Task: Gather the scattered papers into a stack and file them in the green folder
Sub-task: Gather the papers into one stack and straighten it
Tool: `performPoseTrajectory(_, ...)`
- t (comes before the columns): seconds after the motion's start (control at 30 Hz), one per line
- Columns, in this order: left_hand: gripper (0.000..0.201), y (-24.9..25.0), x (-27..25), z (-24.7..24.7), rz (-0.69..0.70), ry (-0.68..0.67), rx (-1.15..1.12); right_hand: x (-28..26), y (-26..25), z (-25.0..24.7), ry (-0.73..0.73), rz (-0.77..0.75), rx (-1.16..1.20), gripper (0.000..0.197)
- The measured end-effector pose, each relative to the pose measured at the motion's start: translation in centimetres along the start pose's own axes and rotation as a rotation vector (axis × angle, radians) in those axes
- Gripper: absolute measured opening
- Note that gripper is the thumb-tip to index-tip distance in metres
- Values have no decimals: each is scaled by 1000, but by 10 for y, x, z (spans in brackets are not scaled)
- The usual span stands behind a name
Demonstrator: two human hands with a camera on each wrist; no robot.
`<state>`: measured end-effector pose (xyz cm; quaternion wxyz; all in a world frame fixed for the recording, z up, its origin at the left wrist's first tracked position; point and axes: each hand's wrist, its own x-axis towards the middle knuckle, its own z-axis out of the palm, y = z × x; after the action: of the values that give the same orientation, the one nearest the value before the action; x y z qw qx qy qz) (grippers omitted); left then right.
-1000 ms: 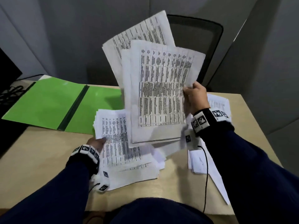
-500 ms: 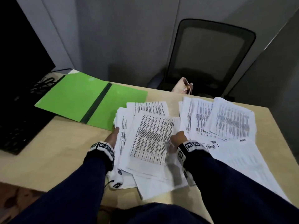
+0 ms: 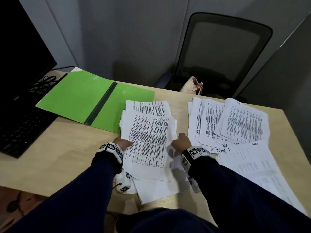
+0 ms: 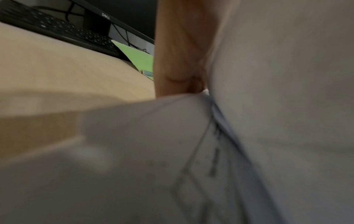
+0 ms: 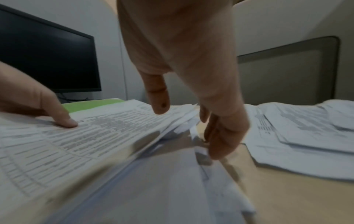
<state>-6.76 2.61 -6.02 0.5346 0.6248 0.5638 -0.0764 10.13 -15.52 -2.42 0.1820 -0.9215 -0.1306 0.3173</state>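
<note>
The green folder [image 3: 80, 98] lies open at the back left of the table. A loose pile of printed papers [image 3: 148, 132] sits in the middle, overlapping the folder's right flap. My left hand [image 3: 122, 142] holds the pile's left edge, its thumb [image 5: 63, 119] pressed on the top sheet. A finger [image 4: 176, 53] runs along the paper's edge in the left wrist view. My right hand [image 3: 180, 142] hangs at the pile's right edge with fingers [image 5: 220, 141] straight, holding nothing. More scattered papers [image 3: 235, 125] cover the right side of the table.
A black keyboard [image 3: 21, 125] and a dark monitor [image 3: 21, 39] stand at the left. Behind the table are a mesh office chair [image 3: 223, 52] and a pink bag [image 3: 191, 86]. Bare wooden table [image 3: 58, 157] shows at the front left.
One second ago my right hand held a sheaf of papers raised in the air. That sheaf now lies on the middle pile and the right hand has let go.
</note>
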Motion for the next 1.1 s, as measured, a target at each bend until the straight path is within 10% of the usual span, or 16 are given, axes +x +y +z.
performPoseTrajectory(0.47,59,36,-53,9,405,-131,-238,21,37,-36,-90,24,509,96)
performPoseTrajectory(0.6,57,46,-68,8,449,-162,-304,-2,37,-54,-113,-32,815,33)
performPoseTrajectory(0.83,47,112,-86,22,686,271,-341,-24,-15,-101,337,-447,939,8)
performPoseTrajectory(1.1,45,159,-121,36,896,568,-509,-35,-40,-141,511,-723,1029,29)
